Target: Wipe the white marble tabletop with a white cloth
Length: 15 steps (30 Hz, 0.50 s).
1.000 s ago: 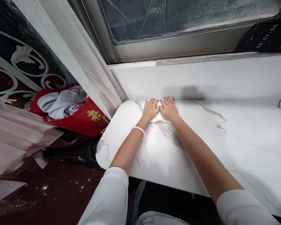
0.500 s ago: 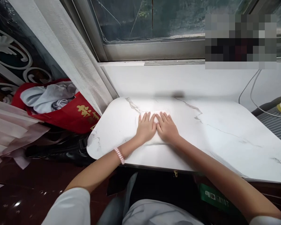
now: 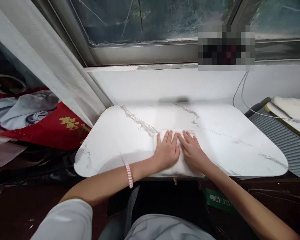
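A white cloth (image 3: 184, 165), probably a towel, lies flat on the white marble-patterned table (image 3: 130, 140) near its front edge. My left hand (image 3: 167, 150) rests palm down on the cloth's left part, fingers stretched out; a pink coiled band (image 3: 129, 175) circles that wrist. Beside it, my right hand (image 3: 193, 150) presses flat on the right part with its fingers extended. The fingertips of both hands come close together near the middle. Part of the cloth is hidden under the palms.
A window (image 3: 160, 23) and white wall stand behind the table. At left hang a white curtain (image 3: 65, 66) and a red bag (image 3: 55, 123) stuffed with grey cloth. Cables (image 3: 240, 88) run down at right, near a grey ridged surface (image 3: 292, 143) bearing another white cloth (image 3: 293, 107).
Both hands and the white cloth have slid toward me, closer to the table's front edge. The view has turned to the right, bringing the table's right end into sight.
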Motion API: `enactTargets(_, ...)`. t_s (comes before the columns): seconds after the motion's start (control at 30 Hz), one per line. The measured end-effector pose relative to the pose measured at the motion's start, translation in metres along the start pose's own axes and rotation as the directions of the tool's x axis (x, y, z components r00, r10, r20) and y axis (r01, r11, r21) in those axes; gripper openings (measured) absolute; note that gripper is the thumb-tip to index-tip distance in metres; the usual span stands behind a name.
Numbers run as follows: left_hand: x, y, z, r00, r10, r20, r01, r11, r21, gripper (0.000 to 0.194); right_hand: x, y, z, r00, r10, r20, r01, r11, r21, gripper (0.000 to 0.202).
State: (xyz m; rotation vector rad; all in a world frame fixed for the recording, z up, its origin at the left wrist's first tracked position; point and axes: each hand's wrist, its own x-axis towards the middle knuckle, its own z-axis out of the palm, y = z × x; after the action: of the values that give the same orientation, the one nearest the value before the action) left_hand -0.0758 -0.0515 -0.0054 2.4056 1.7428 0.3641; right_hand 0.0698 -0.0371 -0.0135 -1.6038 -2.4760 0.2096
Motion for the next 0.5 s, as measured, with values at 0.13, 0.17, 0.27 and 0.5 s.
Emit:
enactTargets(0.13,0.057,-0.023,-0.004,1.000,-0.021,0.012,0.021,1.000,0.006,0.053,0.056,0.007,0.001,0.995,0.077,-0.058,-0.080,0.996,-0.038,0.056)
enactTargets(0.17,0.072,-0.030,-0.005,1.000,-0.024,0.001,0.024,1.000,0.010,0.052,0.073,0.010,0.001,0.994,0.083,-0.067,-0.086,0.996,-0.035,0.056)
enactTargets(0.27,0.116,-0.048,-0.006,0.999,-0.032,-0.044,0.033,0.999,0.019,0.050,0.120,0.023,-0.001,0.992,0.098,-0.075,-0.099,0.995,-0.008,0.055)
enactTargets(0.5,0.187,-0.068,0.004,0.984,-0.098,-0.149,0.101,0.995,0.015,0.046,0.193,0.057,0.000,0.989,0.086,-0.123,-0.080,0.995,0.056,0.054)
